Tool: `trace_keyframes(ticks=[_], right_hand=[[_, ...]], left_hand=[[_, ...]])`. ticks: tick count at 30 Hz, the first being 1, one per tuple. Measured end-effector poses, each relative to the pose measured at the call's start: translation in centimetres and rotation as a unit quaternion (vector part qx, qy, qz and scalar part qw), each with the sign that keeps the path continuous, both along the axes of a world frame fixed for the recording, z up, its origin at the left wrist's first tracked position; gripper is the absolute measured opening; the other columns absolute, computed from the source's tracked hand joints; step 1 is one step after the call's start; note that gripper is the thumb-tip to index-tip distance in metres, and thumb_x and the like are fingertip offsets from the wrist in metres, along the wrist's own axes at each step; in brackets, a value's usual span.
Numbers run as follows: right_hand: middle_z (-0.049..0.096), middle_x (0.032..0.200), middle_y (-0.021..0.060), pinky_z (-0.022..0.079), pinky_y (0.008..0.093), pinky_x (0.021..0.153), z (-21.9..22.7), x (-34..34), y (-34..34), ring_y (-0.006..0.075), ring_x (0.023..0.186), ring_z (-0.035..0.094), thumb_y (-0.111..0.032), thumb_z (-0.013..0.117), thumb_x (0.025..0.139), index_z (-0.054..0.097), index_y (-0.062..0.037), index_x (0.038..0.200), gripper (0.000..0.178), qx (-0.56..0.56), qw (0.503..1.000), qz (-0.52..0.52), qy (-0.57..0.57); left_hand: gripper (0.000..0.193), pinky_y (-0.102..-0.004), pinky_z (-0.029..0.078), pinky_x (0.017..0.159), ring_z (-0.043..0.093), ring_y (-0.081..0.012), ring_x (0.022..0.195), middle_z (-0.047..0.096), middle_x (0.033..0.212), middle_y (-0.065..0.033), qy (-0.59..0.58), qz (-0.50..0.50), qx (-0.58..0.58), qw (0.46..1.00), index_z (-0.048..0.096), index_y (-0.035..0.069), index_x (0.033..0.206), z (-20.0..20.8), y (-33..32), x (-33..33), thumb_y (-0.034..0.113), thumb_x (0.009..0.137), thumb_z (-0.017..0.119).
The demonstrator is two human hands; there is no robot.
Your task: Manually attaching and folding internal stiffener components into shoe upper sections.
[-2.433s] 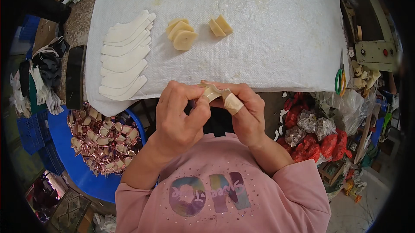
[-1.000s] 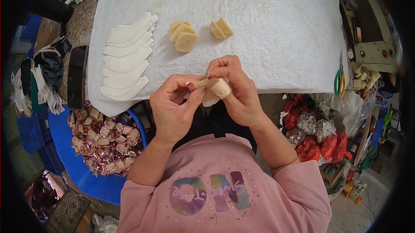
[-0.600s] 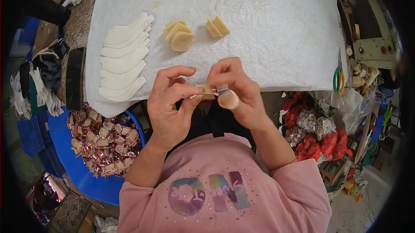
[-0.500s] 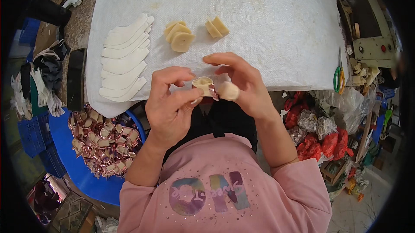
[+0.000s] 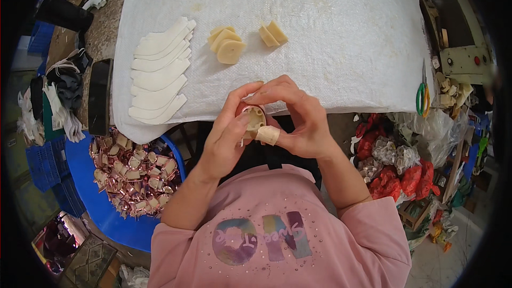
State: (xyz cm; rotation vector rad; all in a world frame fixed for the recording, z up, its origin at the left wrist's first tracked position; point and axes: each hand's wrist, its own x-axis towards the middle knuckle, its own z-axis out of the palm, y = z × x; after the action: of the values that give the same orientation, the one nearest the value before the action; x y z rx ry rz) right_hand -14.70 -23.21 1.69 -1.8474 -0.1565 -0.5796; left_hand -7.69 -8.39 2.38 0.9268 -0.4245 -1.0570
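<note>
Fingers of both hands closed around one small rounded cream part (image 5: 254, 120) with a shiny reddish rim, held just off the near edge of the counter (image 5: 109, 29). Left hand (image 5: 224, 141) pinches its left side; right hand (image 5: 305, 122) arches over the far side, thumb in a tan wrap (image 5: 268, 135) against the near right edge. Exact fingertip contact on the far side is hidden.

White woven sheet (image 5: 341, 37) covers most of the counter. On it: overlapping white curved strips (image 5: 160, 77) at left, larger cluster of tan pads (image 5: 229, 48) mid, smaller tan stack (image 5: 273, 34) just right of that, scissors (image 5: 422, 100) at right edge. Black phone (image 5: 100, 97) left of the sheet. Blue tub (image 5: 104, 210), lower left, holds a heap of cream-and-metallic pink pieces (image 5: 136, 173).
</note>
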Motion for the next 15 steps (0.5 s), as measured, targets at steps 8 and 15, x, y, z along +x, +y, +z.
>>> trace_keyframes(ticks=[8, 15], right_hand=[[0.051, 0.105, 0.0074, 0.051, 0.0235, 0.052, 0.7, -0.3, 1.2, 0.0163, 0.084, 0.055, -0.014, 0.058, 0.087, 0.059, -0.0074, 0.103, 0.018, 0.242, 0.960, 0.015, 0.141], [0.058, 0.082, 0.0069, 0.050, 0.0208, 0.039, 0.4, 0.7, 0.4, 0.0093, 0.051, 0.058, -0.011, 0.055, 0.089, 0.058, -0.0027, 0.090, 0.009, 0.364, 0.897, 0.148, 0.204]], left_hand=[[0.061, -0.0233, 0.045, 0.062, 0.054, -0.0120, 0.074, 0.052, 0.097, -0.0089, -0.145, 0.121, 0.032, 0.982, 0.023, 0.005, 0.137, -1.7, -0.1, -1.3, 0.047, 0.095, 0.038], [0.071, -0.0208, 0.042, 0.054, 0.052, -0.0103, 0.067, 0.050, 0.104, -0.0124, -0.191, 0.126, 0.012, 0.973, 0.016, -0.003, 0.138, -0.5, -1.1, -2.1, 0.052, 0.096, 0.029]])
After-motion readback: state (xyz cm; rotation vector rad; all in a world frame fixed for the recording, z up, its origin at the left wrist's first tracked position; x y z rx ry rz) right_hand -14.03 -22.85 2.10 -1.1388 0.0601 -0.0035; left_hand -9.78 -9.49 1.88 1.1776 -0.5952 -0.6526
